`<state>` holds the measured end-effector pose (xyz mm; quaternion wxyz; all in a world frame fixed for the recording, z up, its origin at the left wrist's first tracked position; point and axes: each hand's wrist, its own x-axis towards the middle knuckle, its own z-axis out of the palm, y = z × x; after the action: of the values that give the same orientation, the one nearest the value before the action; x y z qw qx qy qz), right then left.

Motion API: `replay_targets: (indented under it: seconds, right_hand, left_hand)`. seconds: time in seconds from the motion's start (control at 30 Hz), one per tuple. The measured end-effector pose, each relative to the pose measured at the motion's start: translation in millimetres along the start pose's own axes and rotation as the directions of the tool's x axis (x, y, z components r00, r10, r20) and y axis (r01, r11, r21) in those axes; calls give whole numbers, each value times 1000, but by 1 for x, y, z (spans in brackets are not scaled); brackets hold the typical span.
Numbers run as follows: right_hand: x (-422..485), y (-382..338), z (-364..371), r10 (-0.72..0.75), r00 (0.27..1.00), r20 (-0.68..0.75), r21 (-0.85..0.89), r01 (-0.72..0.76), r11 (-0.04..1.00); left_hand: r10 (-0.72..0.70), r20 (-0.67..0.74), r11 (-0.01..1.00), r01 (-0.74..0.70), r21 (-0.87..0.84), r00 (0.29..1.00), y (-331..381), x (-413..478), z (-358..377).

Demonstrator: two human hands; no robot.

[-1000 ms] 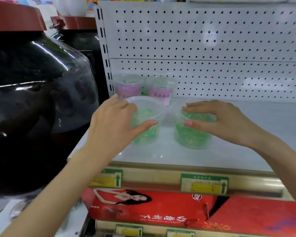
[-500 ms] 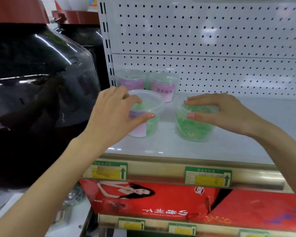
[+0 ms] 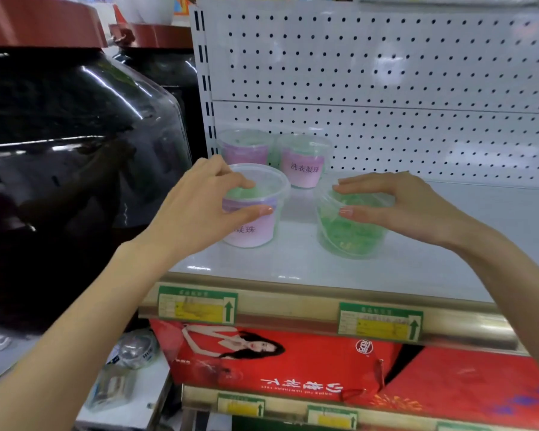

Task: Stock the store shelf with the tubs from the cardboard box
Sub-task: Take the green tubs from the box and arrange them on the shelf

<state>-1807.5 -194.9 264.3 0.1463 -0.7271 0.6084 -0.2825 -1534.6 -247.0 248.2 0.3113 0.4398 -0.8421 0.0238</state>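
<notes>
Left hand [image 3: 196, 213] fingers pinch the pink-labelled tub [image 3: 255, 234] on the shelf [image 3: 293, 265]; right hand [image 3: 411, 209] fingers curl round the green tub [image 3: 349, 237]

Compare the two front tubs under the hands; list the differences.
Label: the front left tub shows a pink label toward the camera; the front right tub shows only green contents through its clear wall.
Top: the left hand leaves the front left tub's lid mostly visible; the right hand covers most of the front right tub's.
Shared: both stand on the shelf, green inside.
</notes>
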Motion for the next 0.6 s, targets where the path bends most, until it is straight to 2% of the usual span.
replay_targets:
  seconds: [0.1, 0.23, 0.3, 0.43, 0.6]
  right_hand:
    - [0, 0, 0, -8, 1000, 13, 5, 8, 1000]
    - [3, -8, 5, -4, 1000, -16, 37, 5, 999]
    - [6, -14, 11, -24, 998, -50, -6, 24, 1000]
    - [19, -26, 26, -119, 991, -55, -192, 106, 976]
    - [37, -32, 36, -132, 991, -19, -209, 125, 970]
  left_hand:
    - [6, 120, 977, 20, -210, 993, -11, -3, -3]
    - [-20, 160, 991, 41, -127, 987, -20, -1, -5]
    - [-43, 148, 994, 57, -89, 988, -26, 4, -2]
    - [-94, 117, 984, 111, -141, 989, -42, 16, 3]
    - [-125, 79, 978, 137, -159, 989, -53, 27, 13]
